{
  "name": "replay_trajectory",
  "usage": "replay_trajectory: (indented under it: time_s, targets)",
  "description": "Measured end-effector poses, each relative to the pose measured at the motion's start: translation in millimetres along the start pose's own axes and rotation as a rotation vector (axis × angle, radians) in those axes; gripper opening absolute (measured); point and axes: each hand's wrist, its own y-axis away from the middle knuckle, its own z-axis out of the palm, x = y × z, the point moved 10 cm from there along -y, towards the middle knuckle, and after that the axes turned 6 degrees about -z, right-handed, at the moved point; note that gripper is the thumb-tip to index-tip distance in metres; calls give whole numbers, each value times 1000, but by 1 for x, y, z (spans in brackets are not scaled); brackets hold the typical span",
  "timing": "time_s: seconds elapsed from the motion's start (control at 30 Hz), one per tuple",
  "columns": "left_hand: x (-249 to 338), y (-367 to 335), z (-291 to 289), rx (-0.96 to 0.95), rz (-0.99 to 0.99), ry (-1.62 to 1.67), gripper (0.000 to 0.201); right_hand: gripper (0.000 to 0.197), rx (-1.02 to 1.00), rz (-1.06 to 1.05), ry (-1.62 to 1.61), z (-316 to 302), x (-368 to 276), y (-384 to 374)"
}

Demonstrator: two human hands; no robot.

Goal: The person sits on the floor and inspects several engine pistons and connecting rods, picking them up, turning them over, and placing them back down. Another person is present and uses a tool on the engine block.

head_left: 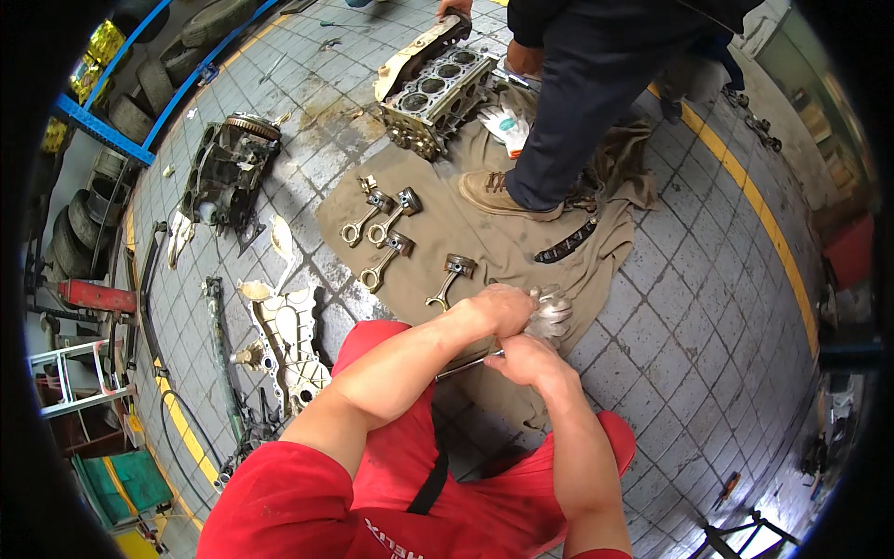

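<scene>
My left hand [504, 309] is closed at the edge of a shiny grey, ridged thing [550, 315] whose kind I cannot make out. Just below it, my right hand [529, 361] is closed around the end of a thin metal rod [463, 367], which points left toward my knee. My fingers partly hide both things. On the brown cloth [424, 261] beyond my hands lies a piston with its connecting rod [454, 278]. Further left are more pistons on connecting rods [395, 212]. A dark, curved, ridged strip [566, 242] rests on the cloth ahead.
Another person's shoe [498, 193] stands on the cloth, and that person's hand [524, 60] is by an engine block [436, 93]. A dark engine part [229, 177] sits at far left. A cast cover [289, 345] lies left of my knee. White gloves [505, 129] lie beyond the shoe.
</scene>
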Motion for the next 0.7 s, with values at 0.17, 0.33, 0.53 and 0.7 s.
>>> replay_trajectory:
  time_s: [0.17,0.33,0.53,0.7]
  targets:
    - [0,0,-2,-8,-5,-5,46,52,-29,9,13,-2,-3,1]
    - [5,3,-11,135,39,-10,29,53,-12,8,13,-4,-4,3]
    - [2,0,-4,116,26,-17,28,54,17,-14,9,-2,-4,1]
    - [7,2,-3,0,20,-64,40,54,41,-30,13,-5,-5,5]
